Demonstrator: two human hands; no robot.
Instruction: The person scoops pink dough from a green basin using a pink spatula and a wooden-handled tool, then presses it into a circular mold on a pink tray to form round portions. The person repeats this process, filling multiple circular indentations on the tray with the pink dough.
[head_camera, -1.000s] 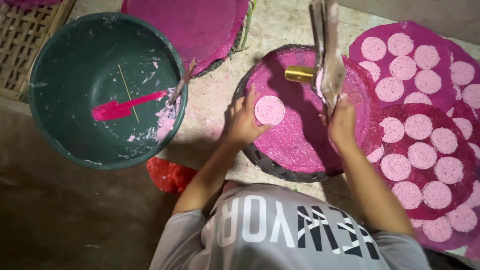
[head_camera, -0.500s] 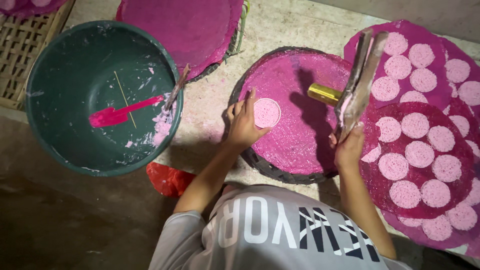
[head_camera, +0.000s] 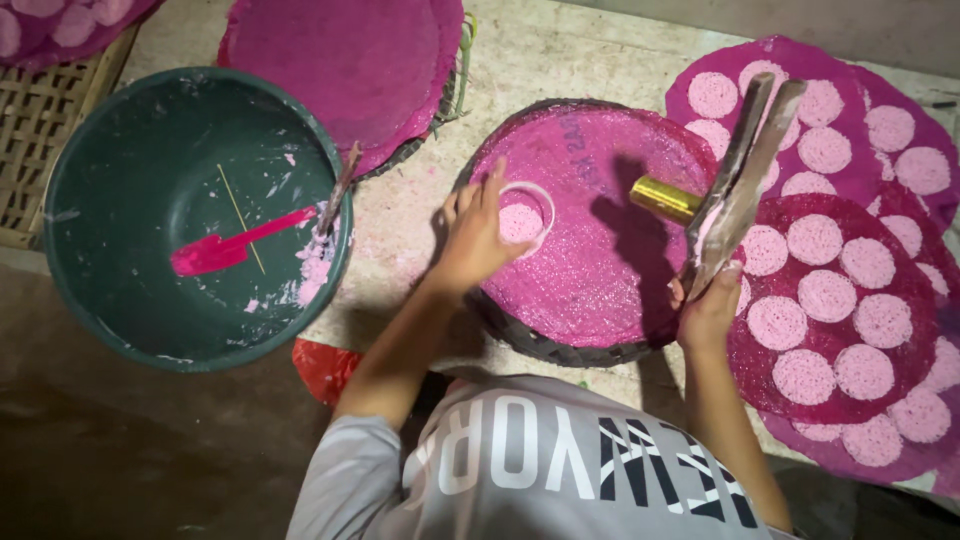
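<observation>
Pink-stained round woven tray (head_camera: 600, 290) sits in the middle, its near rim just above the person's grey shirt (head_camera: 540, 470). Left hand (head_camera: 475, 235) rests on the tray's left part, fingers curled around a thin pale ring mould (head_camera: 527, 215) with one pale pink disc (head_camera: 520, 222) inside; the ring lies flat near the left rim, with most of the tray bare to its right. Right hand (head_camera: 710, 310) is closed on a long flat metal scraper (head_camera: 740, 180), held tilted at the tray's right edge, blade pointing up and away. Small gold cylinder (head_camera: 665, 198) shows just beside the scraper; whether it is joined to it, cannot tell.

Dark pink round mat (head_camera: 835, 300) touches the tray's right side, carrying roughly ten pale discs, tightly packed. Second mat (head_camera: 830, 110) behind it has about seven visible. Third pink tray (head_camera: 350, 60) is at top, bare.

Dark green round plastic basin (head_camera: 190, 215) is at left, well apart from the hand, holding one pink spatula (head_camera: 235, 245) and one thin stick (head_camera: 240, 215). Strip of bare concrete floor (head_camera: 400, 240) lies between basin and tray. Woven bamboo rack (head_camera: 40, 130) is at far left.
</observation>
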